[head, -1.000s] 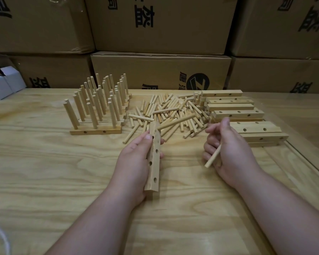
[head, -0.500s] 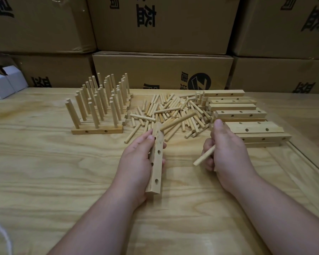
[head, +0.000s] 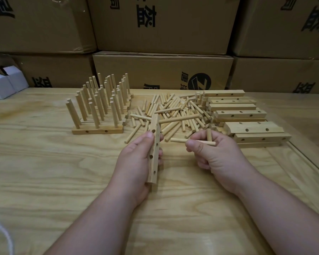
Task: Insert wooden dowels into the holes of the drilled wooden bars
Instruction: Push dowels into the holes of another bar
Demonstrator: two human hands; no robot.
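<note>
between hands: bare table [head: 173, 199] | left hand [head: 136, 162] grips bar [head: 154, 150] | right hand [head: 215, 155] pinches dowel [head: 193, 141]

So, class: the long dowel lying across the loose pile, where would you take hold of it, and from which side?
Pinch the long dowel near its right end, coming from above. It rests on top of the loose dowel pile, so its upper side is free, while its left end runs behind the drilled bar held in the left hand.

Head view, down (forward) at table [head: 44, 162]
</note>
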